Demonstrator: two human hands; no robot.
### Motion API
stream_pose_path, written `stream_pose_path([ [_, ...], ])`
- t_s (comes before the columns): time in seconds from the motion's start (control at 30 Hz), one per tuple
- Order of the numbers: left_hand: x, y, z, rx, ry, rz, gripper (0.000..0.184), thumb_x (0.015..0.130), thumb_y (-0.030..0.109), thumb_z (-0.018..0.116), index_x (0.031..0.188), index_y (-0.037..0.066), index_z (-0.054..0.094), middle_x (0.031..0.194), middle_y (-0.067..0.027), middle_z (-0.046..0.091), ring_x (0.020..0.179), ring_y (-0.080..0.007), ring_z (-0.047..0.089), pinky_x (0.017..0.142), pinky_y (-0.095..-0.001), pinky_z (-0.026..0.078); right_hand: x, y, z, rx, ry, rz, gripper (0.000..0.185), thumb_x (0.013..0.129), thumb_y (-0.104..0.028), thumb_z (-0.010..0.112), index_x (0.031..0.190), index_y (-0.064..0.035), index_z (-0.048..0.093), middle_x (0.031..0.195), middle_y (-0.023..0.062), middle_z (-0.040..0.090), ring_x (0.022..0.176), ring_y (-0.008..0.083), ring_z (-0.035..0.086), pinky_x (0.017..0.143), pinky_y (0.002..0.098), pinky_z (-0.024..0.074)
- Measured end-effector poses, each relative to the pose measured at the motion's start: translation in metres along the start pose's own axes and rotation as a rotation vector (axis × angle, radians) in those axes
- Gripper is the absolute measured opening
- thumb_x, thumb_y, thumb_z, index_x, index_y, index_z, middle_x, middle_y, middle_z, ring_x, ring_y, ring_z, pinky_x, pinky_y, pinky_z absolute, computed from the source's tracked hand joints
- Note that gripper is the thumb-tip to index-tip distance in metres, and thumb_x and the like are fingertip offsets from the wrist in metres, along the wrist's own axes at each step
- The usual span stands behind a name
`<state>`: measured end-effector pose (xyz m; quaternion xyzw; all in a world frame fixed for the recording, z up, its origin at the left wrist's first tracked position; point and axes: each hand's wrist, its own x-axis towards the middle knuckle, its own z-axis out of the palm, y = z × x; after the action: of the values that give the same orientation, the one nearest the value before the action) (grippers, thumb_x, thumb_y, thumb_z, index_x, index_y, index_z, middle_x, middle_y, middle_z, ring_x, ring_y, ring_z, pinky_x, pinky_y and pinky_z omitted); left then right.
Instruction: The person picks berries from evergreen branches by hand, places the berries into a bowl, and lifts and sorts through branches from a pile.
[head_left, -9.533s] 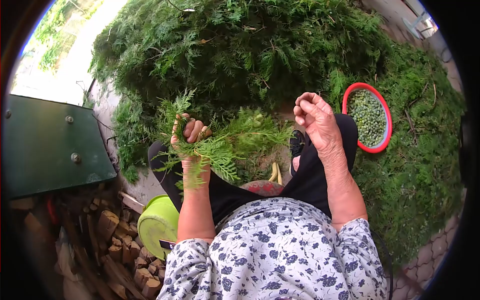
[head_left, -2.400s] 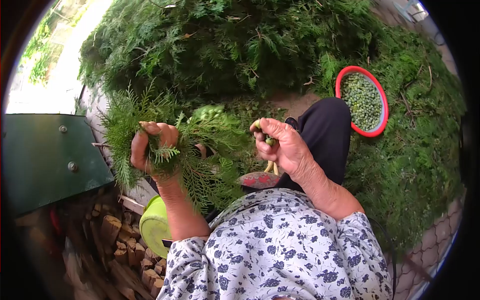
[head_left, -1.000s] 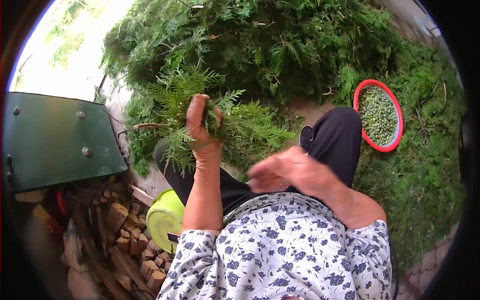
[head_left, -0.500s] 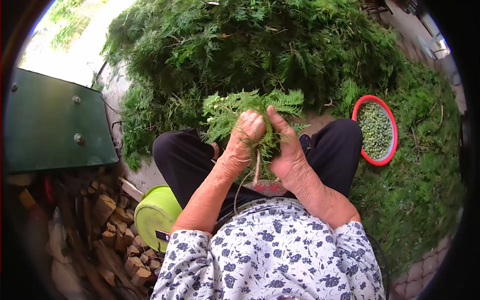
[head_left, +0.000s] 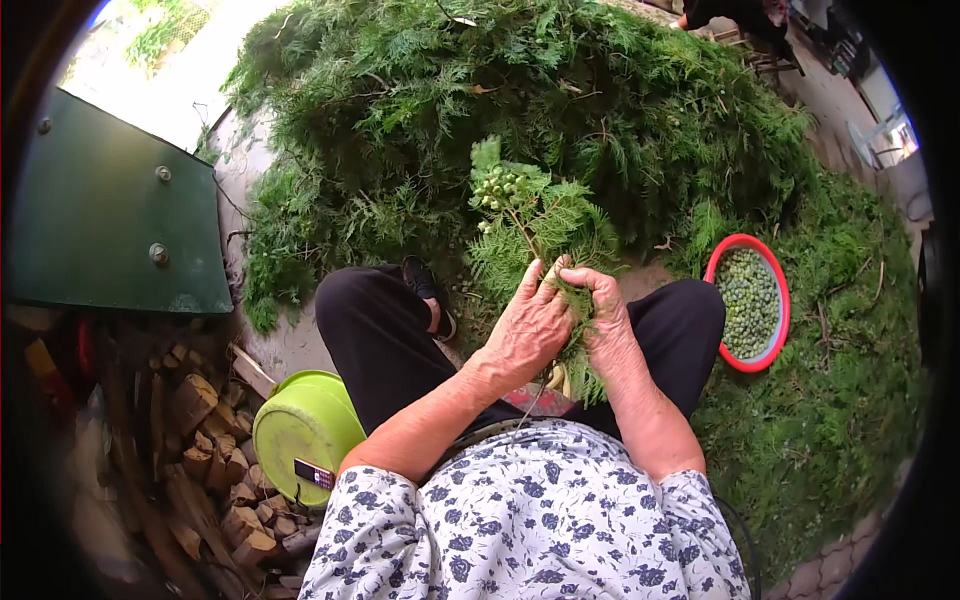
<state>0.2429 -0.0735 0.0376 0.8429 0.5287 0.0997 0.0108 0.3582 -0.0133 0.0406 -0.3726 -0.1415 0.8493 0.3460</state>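
Observation:
Between my knees, both hands meet on a leafy evergreen sprig [head_left: 545, 215], its flat fern-like foliage pointing away from me. Small green cones [head_left: 500, 187] cluster near its far left tip. My left hand [head_left: 528, 332] is closed around the stem end. Touching it, my right hand [head_left: 605, 315] pinches the foliage with thumb and fingers. Part of the stem is hidden by my fingers, and some greenery hangs below them. To the right of my knee, a red-rimmed bowl [head_left: 784, 322] holds many similar green cones [head_left: 748, 303].
A large heap of cut evergreen branches [head_left: 430, 130] lies ahead and spreads down the right side. At left are a dark green panel [head_left: 110, 220], split firewood [head_left: 195, 405] and a lime-green tub [head_left: 285, 430] with a phone [head_left: 314, 473] on it. Someone's dark clothing [head_left: 735, 15] shows at top right.
My hands have turned and shifted slightly right, and the sprig now points upward with its cones in plain view. My left foot has come into sight. The view has tilted a little.

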Motion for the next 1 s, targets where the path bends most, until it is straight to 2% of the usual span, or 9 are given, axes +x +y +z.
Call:
stream_pose_path([
  [0.2, 0.002, -0.007, 0.009, -0.184, 0.238, 0.014, 0.034, 0.068, 0.008, 0.053, 0.101, 0.0, 0.053, 0.113, -0.0182, 0.051, 0.126, -0.0345, 0.033, 0.107, -0.0489, 0.021, 0.026, 0.006, -0.017, 0.11, -0.094, 0.062, 0.012, 0.076, -0.014, 0.063, 0.084, -0.0049, 0.062, 0.079, 0.0032, 0.062, 0.069, 0.014, 0.06, 0.068, 0.0265, 0.0491],
  [0.33, -0.006, -0.013, 0.009, -0.317, 0.374, 0.029, 0.042, 0.068, 0.005, 0.054, 0.109, -0.004, 0.049, 0.117, -0.0222, 0.048, 0.123, -0.0371, 0.037, 0.104, -0.0489, 0.027, 0.011, 0.005, 0.009, 0.136, 0.144, -0.035, 0.011, 0.076, -0.013, 0.067, 0.084, -0.0076, 0.062, 0.078, 0.0003, 0.061, 0.071, 0.0115, 0.059, 0.067, 0.0256, 0.0486],
  [0.37, -0.007, -0.009, 0.007, -0.373, 0.463, -0.017, 0.041, 0.063, -0.012, 0.053, 0.103, -0.006, 0.053, 0.114, -0.0202, 0.053, 0.114, -0.038, 0.047, 0.097, -0.0447, 0.038, 0.019, 0.011, 0.0, 0.141, 0.053, -0.013, 0.011, 0.076, -0.013, 0.067, 0.085, -0.0082, 0.062, 0.078, -0.0006, 0.061, 0.071, 0.0102, 0.058, 0.066, 0.0246, 0.048],
  [0.5, -0.015, -0.01, 0.006, -0.586, 0.843, -0.285, 0.03, 0.067, -0.02, 0.043, 0.089, -0.008, 0.059, 0.105, -0.0189, 0.059, 0.098, -0.0298, 0.059, 0.084, -0.035, 0.048, 0.032, 0.011, 0.003, -0.008, -0.037, -0.028, 0.011, 0.08, -0.015, 0.065, 0.087, -0.0097, 0.058, 0.072, -0.0021, 0.057, 0.06, 0.0072, 0.054, 0.051, 0.0219, 0.0445],
  [0.6, -0.015, -0.022, -0.001, -1.274, 0.721, -0.799, 0.025, 0.08, 0.001, 0.052, 0.105, -0.004, 0.054, 0.106, -0.0137, 0.059, 0.098, -0.0227, 0.057, 0.087, -0.0328, 0.044, 0.037, 0.008, 0.008, -0.081, -0.004, -0.044, 0.015, 0.083, -0.018, 0.063, 0.089, -0.0083, 0.054, 0.066, -0.0018, 0.053, 0.048, 0.0073, 0.051, 0.035, 0.0204, 0.0371],
  [0.67, -0.016, -0.041, 0.013, -1.82, 0.597, -0.976, 0.06, 0.084, 0.039, 0.058, 0.122, -0.004, 0.043, 0.113, -0.013, 0.054, 0.107, -0.0232, 0.05, 0.09, -0.0343, 0.042, 0.039, 0.01, 0.011, -0.122, -0.028, -0.084, 0.022, 0.08, -0.019, 0.066, 0.096, -0.0064, 0.057, 0.081, 0.0003, 0.059, 0.065, 0.0096, 0.056, 0.052, 0.0232, 0.0448],
  [0.87, 0.024, -0.037, 0.008, -2.3, 0.533, -1.026, 0.065, 0.079, 0.052, 0.059, 0.122, 0.005, 0.046, 0.118, -0.0098, 0.052, 0.107, -0.021, 0.048, 0.093, -0.0349, 0.039, 0.051, 0.032, 0.026, -0.454, 0.043, -0.449, 0.033, 0.08, -0.012, 0.063, 0.111, -0.0031, 0.057, 0.092, 0.005, 0.065, 0.074, 0.0136, 0.06, 0.065, 0.0284, 0.0481],
  [0.93, 0.027, -0.031, -0.007, -2.358, 0.522, -1.12, 0.063, 0.079, 0.052, 0.06, 0.121, 0.006, 0.048, 0.118, -0.009, 0.052, 0.107, -0.0212, 0.048, 0.094, -0.0345, 0.038, 0.069, 0.043, 0.006, -1.565, 0.054, -1.125, 0.033, 0.079, -0.004, 0.057, 0.112, -0.0036, 0.057, 0.093, 0.0121, 0.065, 0.075, 0.0207, 0.062, 0.066, 0.0288, 0.048],
  [1.0, 0.027, -0.035, 0.008, -2.298, 0.529, -1.061, 0.064, 0.079, 0.051, 0.06, 0.122, 0.006, 0.047, 0.12, -0.0089, 0.051, 0.108, -0.0213, 0.047, 0.094, -0.0343, 0.037, 0.071, 0.046, 0.006, -1.522, 0.052, -1.169, 0.034, 0.077, 0.002, 0.051, 0.11, -0.0022, 0.058, 0.095, 0.0175, 0.063, 0.073, 0.0264, 0.061, 0.064, 0.0297, 0.0477],
])
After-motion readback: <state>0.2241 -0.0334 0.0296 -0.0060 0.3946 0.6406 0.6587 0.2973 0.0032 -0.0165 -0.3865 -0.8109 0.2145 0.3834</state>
